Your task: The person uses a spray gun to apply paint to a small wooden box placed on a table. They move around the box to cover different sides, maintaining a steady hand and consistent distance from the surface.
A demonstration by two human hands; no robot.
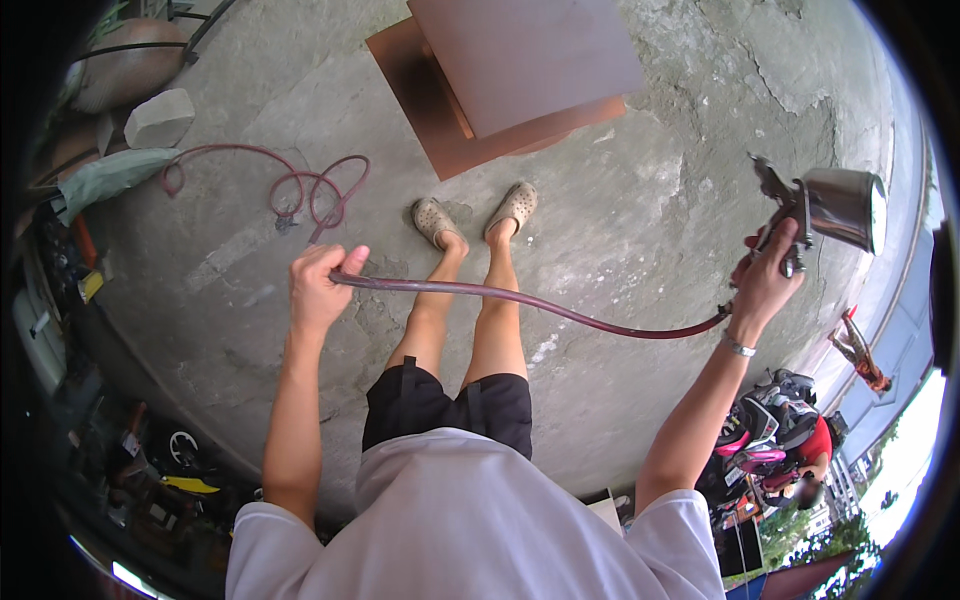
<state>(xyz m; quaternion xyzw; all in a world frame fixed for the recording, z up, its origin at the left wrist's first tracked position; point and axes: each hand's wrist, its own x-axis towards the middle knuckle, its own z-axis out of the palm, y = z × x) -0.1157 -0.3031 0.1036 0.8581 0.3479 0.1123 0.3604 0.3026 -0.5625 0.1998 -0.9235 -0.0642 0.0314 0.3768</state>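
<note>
My left hand (320, 282) is closed around a dark red air hose (530, 300) at waist height. The hose runs right in a shallow sag to a spray gun (800, 215) with a shiny metal cup (848, 205). My right hand (765, 275) grips the gun's handle, raised out to the right, a metal bracelet on the wrist. Behind my left hand the hose drops to the concrete floor and lies in loose loops (300, 185). My bare legs and two beige clogs (475, 215) stand between the hands.
A brown flat panel (530, 60) rests on a wider copper-coloured sheet (440, 130) just ahead of my feet. A pale stone block (160, 118) and clutter line the left edge. A person on a parked motorbike (790, 450) is at the lower right. The concrete is cracked.
</note>
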